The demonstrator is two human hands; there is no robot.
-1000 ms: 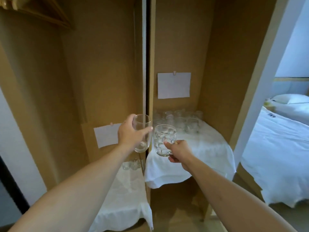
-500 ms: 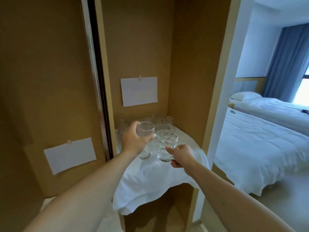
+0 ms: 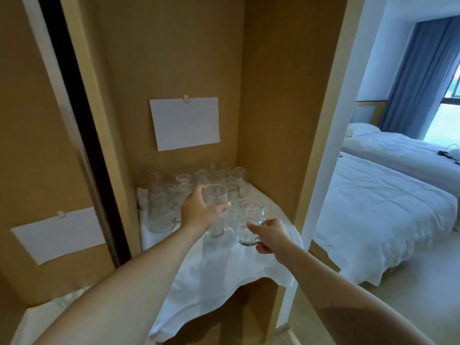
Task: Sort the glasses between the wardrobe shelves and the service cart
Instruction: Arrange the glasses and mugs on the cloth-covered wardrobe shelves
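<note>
The left hand (image 3: 199, 212) is wrapping around a tall, smooth clear glass (image 3: 216, 210). Just right of it, the right hand (image 3: 270, 235) is pinching the handle of a dimpled clear mug (image 3: 246, 224).

A white-sheeted bed (image 3: 383, 215) fills the room to the right. Beyond the bed hangs a blue curtain (image 3: 420, 73) beside a bright window (image 3: 445, 120). Pale floor (image 3: 423, 295) lies below the bed.

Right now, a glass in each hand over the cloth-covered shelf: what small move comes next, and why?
Probably lower both onto the bare white cloth in front: the left hand holds a smooth tumbler, the right hand a dimpled mug, and the cluster of glasses fills the back.
</note>
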